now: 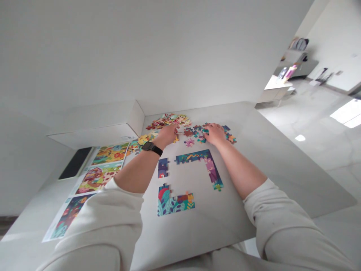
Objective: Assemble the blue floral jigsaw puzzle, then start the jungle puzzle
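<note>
My left hand (pixel 168 134), with a dark watch on its wrist, is at the near side of the puzzle pieces. Its fingers are curled together, and a thin pale edge, seemingly a puzzle piece, shows at the fingertips. My right hand (pixel 216 133) lies over a spread of dark teal and brown puzzle pieces (pixel 199 130), fingers apart and touching some. Between the hands sits a loose pink-purple piece (pixel 189 142). Closer to me are joined puzzle sections: a top-right corner strip (pixel 194 155), a two-piece left section (pixel 163 168) and a bottom-left corner (pixel 172 203).
A mixed heap of pieces (pixel 169 120) lies by the wall, with yellow pieces (pixel 145 139) left of it. A white box (pixel 96 126) stands at the left. Picture sheets (pixel 98 178) and a dark-screened device (pixel 75 163) lie below it. The table's right edge borders the floor.
</note>
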`<state>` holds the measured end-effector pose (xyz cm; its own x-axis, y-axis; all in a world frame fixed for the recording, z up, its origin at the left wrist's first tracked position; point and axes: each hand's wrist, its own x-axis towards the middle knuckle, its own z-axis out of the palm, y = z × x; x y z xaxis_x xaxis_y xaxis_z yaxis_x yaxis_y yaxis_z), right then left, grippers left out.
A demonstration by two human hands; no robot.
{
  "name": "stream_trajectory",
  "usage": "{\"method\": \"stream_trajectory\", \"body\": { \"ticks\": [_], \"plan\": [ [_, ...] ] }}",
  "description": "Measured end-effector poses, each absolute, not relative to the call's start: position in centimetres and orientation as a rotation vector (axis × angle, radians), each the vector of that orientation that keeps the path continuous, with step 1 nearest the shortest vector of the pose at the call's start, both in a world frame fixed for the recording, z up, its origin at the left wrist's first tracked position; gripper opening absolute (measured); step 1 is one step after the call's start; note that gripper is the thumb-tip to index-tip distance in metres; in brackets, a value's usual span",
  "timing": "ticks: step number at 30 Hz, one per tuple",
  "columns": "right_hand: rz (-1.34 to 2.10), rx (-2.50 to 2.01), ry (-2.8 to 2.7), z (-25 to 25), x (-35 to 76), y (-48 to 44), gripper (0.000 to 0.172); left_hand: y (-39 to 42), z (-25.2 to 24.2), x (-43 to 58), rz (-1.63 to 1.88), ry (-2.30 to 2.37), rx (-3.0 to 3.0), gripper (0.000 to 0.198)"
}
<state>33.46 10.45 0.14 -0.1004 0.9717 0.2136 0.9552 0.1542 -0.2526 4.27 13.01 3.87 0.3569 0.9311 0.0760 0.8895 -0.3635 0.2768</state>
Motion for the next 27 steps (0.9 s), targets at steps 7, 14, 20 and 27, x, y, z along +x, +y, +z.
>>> {"method": "stream_trajectory", "body": {
  "ticks": [7,14,20,27],
  "plan": [
    [0.069,-1.931,-2.038,0.2,33.6,10.4,0.038,13.1,3.4,3.9,0.264,1.600,2.500,0.048],
    [0.077,-1.664,-2.279,-0.2,32.9,10.2,0.041,12.6,2.4,7.8,0.279,1.594,2.542,0.064],
    [0.093,-1.651,-2.330,-0.3,32.6,10.1,0.042,12.9,2.4,8.3,0.376,1.683,2.367,0.064],
    [0.103,-1.624,-2.321,-0.4,32.6,10.3,0.039,13.6,3.0,4.4,0.694,1.873,2.114,0.068]
  ]
}}
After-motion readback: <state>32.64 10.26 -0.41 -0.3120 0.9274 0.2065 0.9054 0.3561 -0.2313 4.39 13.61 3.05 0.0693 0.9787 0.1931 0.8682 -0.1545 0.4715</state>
